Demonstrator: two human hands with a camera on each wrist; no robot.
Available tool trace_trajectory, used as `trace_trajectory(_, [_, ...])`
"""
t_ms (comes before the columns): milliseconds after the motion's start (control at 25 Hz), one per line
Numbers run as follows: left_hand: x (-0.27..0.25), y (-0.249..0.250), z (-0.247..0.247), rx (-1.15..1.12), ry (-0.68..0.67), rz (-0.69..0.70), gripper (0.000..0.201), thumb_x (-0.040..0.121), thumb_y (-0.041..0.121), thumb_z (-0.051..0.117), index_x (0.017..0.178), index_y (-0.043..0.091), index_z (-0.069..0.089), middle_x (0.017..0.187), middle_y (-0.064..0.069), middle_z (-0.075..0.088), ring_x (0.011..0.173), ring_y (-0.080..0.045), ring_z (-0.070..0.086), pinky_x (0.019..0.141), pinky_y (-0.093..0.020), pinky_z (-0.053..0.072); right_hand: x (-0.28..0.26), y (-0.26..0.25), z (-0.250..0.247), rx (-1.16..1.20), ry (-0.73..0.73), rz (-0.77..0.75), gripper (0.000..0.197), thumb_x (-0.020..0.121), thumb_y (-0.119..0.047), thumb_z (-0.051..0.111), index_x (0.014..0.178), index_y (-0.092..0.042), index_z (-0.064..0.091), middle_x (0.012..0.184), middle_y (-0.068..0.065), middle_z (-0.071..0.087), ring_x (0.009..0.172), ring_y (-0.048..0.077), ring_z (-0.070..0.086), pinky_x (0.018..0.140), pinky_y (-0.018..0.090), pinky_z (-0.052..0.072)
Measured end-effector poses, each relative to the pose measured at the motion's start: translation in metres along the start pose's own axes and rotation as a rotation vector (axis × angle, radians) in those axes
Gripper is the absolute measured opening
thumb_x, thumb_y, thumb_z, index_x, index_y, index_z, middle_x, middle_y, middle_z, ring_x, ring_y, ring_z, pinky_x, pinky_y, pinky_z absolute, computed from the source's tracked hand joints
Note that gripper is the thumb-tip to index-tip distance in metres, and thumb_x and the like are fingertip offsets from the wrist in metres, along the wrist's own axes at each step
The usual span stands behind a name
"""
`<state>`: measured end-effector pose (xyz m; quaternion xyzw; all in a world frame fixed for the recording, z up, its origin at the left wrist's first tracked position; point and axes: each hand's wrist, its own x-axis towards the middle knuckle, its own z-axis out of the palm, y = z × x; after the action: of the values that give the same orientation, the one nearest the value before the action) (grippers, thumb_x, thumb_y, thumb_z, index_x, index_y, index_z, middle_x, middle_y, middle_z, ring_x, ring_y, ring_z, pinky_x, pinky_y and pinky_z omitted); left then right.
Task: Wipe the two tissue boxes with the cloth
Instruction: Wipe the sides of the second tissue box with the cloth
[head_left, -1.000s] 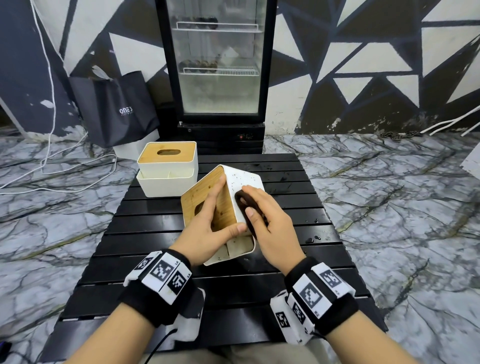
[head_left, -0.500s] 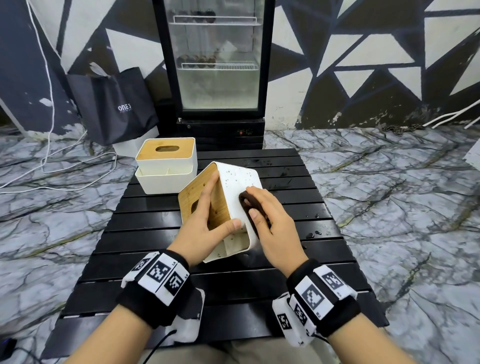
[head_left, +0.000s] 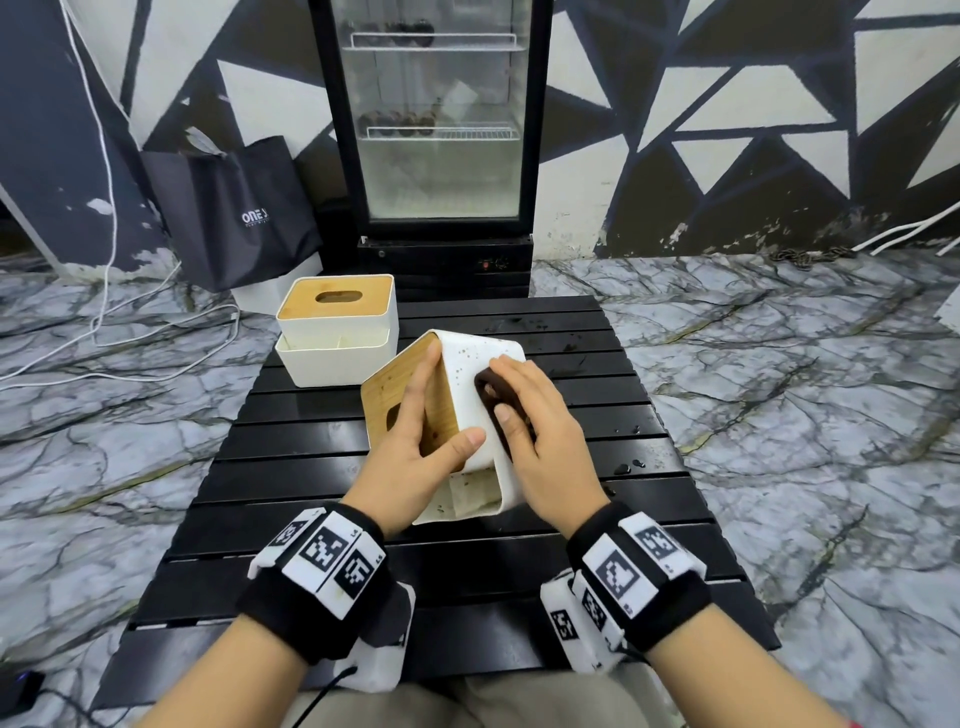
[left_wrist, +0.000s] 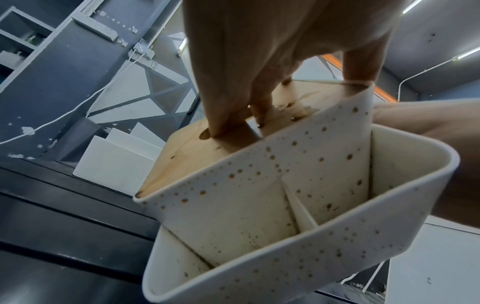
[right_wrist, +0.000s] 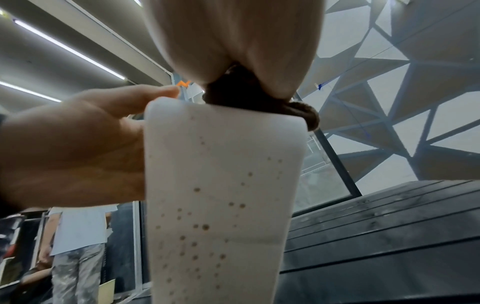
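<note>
A white tissue box (head_left: 467, 358) with a bamboo lid, speckled with brown spots, stands tilted on the black slatted table (head_left: 311, 493). My left hand (head_left: 415, 441) grips it, fingers on the lid and in its slot, thumb on the white side. My right hand (head_left: 540, 426) holds a dark brown cloth (head_left: 493, 400) against that white side. The left wrist view shows the spotted box (left_wrist: 259, 195) and its open side compartments. In the right wrist view the cloth (right_wrist: 249, 96) lies bunched under my palm on the box edge (right_wrist: 221, 185). The second box (head_left: 337, 332) stands upright at the back left.
A glass-door fridge (head_left: 436, 130) stands behind the table, with a black bag (head_left: 234, 213) to its left. White cables (head_left: 156, 338) lie on the marble floor. Water drops (head_left: 628, 465) dot the table's right side. A person (right_wrist: 78, 236) stands nearby in the right wrist view.
My right hand has rubbed the cloth a short way along the white side. The left hand keeps the same grip and the box stays tilted.
</note>
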<state>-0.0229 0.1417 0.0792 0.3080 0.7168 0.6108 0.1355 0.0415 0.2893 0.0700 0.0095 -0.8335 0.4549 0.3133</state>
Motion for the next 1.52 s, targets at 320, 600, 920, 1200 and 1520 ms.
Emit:
trace_trajectory(320, [-0.004,0.005,0.000,0.037,-0.009,0.002,0.086,0.066,0.056,0.065,0.129,0.072,0.009,0.139,-0.007,0.046,0.127,-0.024,0.047,0.100,-0.048,0.046,0.007,-0.003,0.001,-0.018,0.034,0.029,0.043,0.089,-0.020,0.039,0.131,-0.014,0.045,0.126,-0.012,0.040,0.124,0.003,0.033,0.105,0.010,0.021])
trace_trajectory(600, [-0.003,0.007,0.001,0.031,-0.029,0.016,0.082,0.065,0.054,0.065,0.126,0.074,0.013,0.137,-0.008,0.046,0.119,-0.020,0.053,0.079,-0.024,0.054,0.028,0.003,-0.010,-0.014,0.012,0.050,0.041,0.091,-0.018,0.040,0.132,-0.017,0.044,0.127,-0.009,0.045,0.126,0.011,0.038,0.104,0.020,0.027])
trace_trajectory(920, [0.000,0.004,-0.003,0.087,-0.043,0.034,0.087,0.071,0.055,0.064,0.136,0.064,0.007,0.148,0.006,0.036,0.133,-0.016,0.040,0.109,-0.046,0.038,0.012,-0.015,0.005,0.078,-0.023,-0.042,0.040,0.089,-0.015,0.044,0.130,-0.016,0.047,0.131,-0.005,0.047,0.127,0.009,0.037,0.109,0.023,0.028])
trace_trajectory(1200, [0.003,0.006,-0.001,0.093,-0.035,0.046,0.086,0.072,0.055,0.062,0.137,0.063,0.007,0.152,0.018,0.026,0.138,-0.008,0.033,0.112,-0.045,0.032,0.031,-0.019,0.008,0.103,-0.055,-0.055,0.041,0.089,-0.013,0.042,0.130,-0.014,0.047,0.128,0.000,0.049,0.123,0.009,0.042,0.105,0.017,0.030])
trace_trajectory(1520, [0.003,0.007,0.001,0.103,-0.056,0.058,0.087,0.073,0.053,0.062,0.138,0.062,0.006,0.151,0.024,0.023,0.139,-0.003,0.028,0.114,-0.043,0.030,0.037,-0.020,0.004,0.101,-0.046,-0.071,0.040,0.089,-0.014,0.043,0.128,-0.013,0.049,0.123,-0.006,0.049,0.122,0.011,0.043,0.106,0.021,0.032])
